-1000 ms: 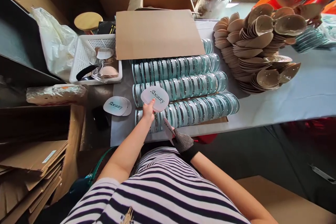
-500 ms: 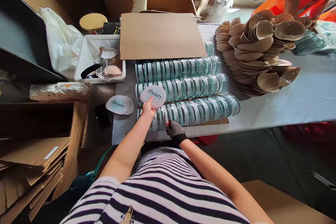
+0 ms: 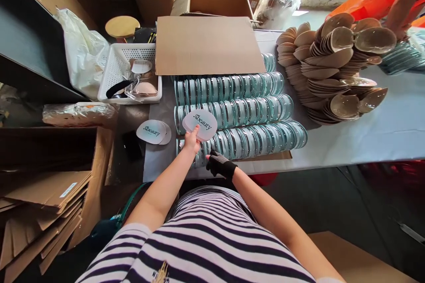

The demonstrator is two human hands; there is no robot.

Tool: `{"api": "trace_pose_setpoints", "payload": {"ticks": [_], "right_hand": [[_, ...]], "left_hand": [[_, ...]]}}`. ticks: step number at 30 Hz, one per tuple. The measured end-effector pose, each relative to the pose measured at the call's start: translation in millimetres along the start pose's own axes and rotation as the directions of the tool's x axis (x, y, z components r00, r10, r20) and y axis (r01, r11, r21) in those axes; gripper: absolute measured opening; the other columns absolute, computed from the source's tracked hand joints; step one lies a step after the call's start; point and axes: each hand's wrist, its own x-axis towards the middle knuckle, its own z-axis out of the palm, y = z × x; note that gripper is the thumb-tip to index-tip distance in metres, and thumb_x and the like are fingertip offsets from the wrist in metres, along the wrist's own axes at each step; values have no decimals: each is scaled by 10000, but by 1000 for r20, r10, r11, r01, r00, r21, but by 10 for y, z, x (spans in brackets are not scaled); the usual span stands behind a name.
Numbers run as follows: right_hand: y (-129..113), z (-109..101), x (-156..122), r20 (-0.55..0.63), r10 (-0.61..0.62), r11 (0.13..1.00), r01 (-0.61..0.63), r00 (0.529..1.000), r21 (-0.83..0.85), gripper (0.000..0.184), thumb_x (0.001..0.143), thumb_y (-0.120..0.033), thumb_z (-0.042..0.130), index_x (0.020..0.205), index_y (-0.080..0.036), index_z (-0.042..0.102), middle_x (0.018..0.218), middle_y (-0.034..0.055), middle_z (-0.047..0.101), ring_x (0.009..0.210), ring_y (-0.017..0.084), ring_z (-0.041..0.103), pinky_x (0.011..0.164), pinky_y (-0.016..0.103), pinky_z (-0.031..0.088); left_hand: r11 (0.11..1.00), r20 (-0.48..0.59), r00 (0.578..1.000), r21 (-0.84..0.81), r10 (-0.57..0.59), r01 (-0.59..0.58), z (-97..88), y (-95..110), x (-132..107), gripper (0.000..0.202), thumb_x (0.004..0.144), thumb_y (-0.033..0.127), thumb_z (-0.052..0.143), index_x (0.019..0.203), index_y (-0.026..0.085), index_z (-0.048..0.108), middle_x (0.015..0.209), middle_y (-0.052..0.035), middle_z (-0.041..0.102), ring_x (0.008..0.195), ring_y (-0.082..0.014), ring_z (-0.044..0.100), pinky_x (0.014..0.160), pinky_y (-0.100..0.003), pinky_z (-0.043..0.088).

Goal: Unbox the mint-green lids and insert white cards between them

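My left hand (image 3: 191, 140) is closed on a small stack of white rounded cards (image 3: 200, 124) printed with "beauty", thumb on top. The cards are held over the front rows of clear plastic cases. My right hand (image 3: 219, 163), in a black fingerless glove, is at the near side of the front row of clear cases (image 3: 259, 139), toward its left end. Its fingers are curled; whatever they may hold is hidden. The cases stand on edge, packed face to face, with pale layers between them. More printed cards (image 3: 151, 131) lie on the table to the left.
A cardboard sheet (image 3: 209, 46) covers part of the back rows. Nested beige cups (image 3: 332, 66) are piled at right. A white basket (image 3: 106, 79) stands at left, near a carton of flattened cardboard (image 3: 49, 185). Another person's arm (image 3: 403, 6) reaches in at far right.
My left hand and its cards have shifted slightly right. My right hand has turned and moved slightly left; the card edge that showed at its fingertips no longer shows. The other person's arm has moved.
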Motion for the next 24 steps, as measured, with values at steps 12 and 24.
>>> {"api": "trace_pose_setpoints", "payload": {"ticks": [12, 24], "right_hand": [[-211, -274, -203, -292, -86, 989, 46, 953, -144, 405, 978, -373, 449, 1251, -86, 536, 1000, 131, 598, 878, 121, 593, 783, 190, 506], [-544, -78, -420, -364, -577, 614, 95, 731, -783, 580, 924, -293, 496, 1480, -128, 464, 1404, 125, 404, 1296, 218, 422, 1129, 325, 380]], "left_hand": [[981, -33, 984, 92, 174, -170, 72, -154, -61, 223, 784, 109, 718, 1003, 135, 684, 1060, -97, 705, 940, -181, 669, 930, -364, 515], [975, 129, 983, 161, 133, -153, -32, -188, -429, 256, 731, 148, 768, 977, 114, 705, 956, -91, 720, 864, -199, 673, 817, -318, 534]]}}
